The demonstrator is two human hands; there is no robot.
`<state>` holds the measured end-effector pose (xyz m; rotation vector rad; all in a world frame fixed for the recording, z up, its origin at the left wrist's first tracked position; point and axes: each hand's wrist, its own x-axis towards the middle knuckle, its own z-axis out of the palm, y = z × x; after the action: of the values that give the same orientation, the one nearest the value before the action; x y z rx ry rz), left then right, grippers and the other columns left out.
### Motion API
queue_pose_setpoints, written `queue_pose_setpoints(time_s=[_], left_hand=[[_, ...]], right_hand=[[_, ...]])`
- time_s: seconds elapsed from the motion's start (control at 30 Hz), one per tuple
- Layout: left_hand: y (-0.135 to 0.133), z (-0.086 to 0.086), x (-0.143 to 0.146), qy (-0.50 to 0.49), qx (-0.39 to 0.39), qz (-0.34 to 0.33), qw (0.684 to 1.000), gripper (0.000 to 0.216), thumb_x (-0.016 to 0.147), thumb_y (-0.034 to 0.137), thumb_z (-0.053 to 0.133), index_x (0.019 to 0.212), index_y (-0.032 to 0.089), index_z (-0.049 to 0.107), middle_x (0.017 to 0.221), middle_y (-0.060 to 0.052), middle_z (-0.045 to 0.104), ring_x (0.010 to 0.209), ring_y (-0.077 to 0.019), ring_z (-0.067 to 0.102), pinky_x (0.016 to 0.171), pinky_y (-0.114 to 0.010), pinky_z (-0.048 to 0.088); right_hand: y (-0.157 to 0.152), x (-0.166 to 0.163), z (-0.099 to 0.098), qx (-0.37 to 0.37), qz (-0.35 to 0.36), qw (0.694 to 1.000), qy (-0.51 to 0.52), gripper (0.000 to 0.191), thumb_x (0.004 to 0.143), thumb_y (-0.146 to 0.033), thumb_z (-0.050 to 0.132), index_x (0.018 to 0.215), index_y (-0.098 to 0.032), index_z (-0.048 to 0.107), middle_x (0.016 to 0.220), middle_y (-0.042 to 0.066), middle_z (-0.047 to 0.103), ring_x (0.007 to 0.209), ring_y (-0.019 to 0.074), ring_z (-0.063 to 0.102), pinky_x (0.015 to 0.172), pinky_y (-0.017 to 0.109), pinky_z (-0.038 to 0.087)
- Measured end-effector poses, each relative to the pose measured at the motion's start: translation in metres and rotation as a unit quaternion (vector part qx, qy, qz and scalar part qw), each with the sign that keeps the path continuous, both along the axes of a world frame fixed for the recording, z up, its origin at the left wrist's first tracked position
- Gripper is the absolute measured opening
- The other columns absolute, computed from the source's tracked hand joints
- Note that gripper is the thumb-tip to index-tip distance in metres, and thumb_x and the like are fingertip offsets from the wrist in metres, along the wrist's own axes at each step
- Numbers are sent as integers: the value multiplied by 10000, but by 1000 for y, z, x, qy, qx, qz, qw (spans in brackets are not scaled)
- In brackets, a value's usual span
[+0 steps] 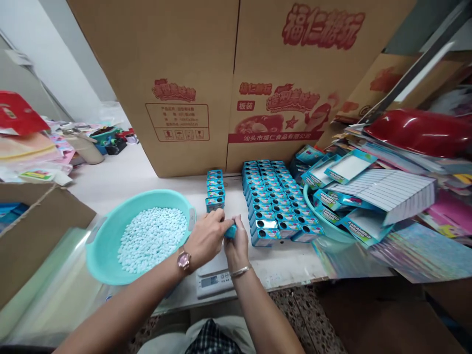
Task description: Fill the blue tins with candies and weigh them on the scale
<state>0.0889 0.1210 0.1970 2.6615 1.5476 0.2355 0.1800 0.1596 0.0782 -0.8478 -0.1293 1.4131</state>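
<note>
Both my hands meet over a white digital scale (pixel 215 284) near the table's front edge. Between them is a small blue candy box (pixel 230 231), mostly covered by fingers. My right hand (pixel 238 241) is closed around the box from the right side. Fingers of my left hand (pixel 208 233), watch on the wrist, press at its top. Just beyond stands a short row of blue boxes (pixel 215 191). To the right are several longer rows of similar boxes (pixel 271 201). A turquoise basin (pixel 99 263) of pale blue candies (pixel 153 238) sits left of my left hand.
A large printed cardboard carton (pixel 191 44) stands upright behind the boxes. On the right, a second turquoise basin (pixel 332 233) overflows with flat cartons (pixel 391 191), beside stacked papers and a red bowl (pixel 420 132). An open cardboard box (pixel 44 231) stands at the left.
</note>
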Motion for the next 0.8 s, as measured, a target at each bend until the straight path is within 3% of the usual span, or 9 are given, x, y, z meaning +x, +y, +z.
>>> queue_pose_setpoints(time_s=[0.1,0.3,0.47,0.6,0.8], left_hand=[[2,-11,-9,-62,-32,41,997,334,835,142,550,1147,244,612,1050,-62,559,894,-231,588,765,-352,472],[-17,-39,-22,-225,-45,121,966,328,830,187,600,1153,239,575,1076,-46,557,910,-213,606,801,-338,487],[-35,-55,-12,-333,-49,170,926,324,813,158,615,1126,238,586,1045,-42,561,909,-204,603,836,-336,479],[-40,-65,0,-398,-74,192,894,340,787,123,627,1107,232,598,1045,-40,563,916,-202,592,841,-337,474],[-42,-76,10,-491,-71,207,843,363,759,104,643,1100,223,599,1040,-37,570,962,-198,578,880,-329,455]], right_hand=[[2,5,9,-53,6,995,84,132,820,-246,604,731,-205,514,594,-51,568,527,101,578,574,230,526],[-2,18,28,-17,-19,994,106,120,773,-89,549,831,-194,555,641,-53,583,592,90,607,704,253,548],[-13,17,40,63,-25,996,-55,173,796,-186,601,967,-191,577,717,-43,620,652,105,631,725,276,525],[-20,16,38,121,11,965,-231,201,864,-312,574,1016,-182,581,804,-10,656,691,126,661,727,291,515],[-19,19,39,149,12,938,-314,267,901,-373,547,1065,-163,565,912,51,680,829,198,715,811,366,530]])
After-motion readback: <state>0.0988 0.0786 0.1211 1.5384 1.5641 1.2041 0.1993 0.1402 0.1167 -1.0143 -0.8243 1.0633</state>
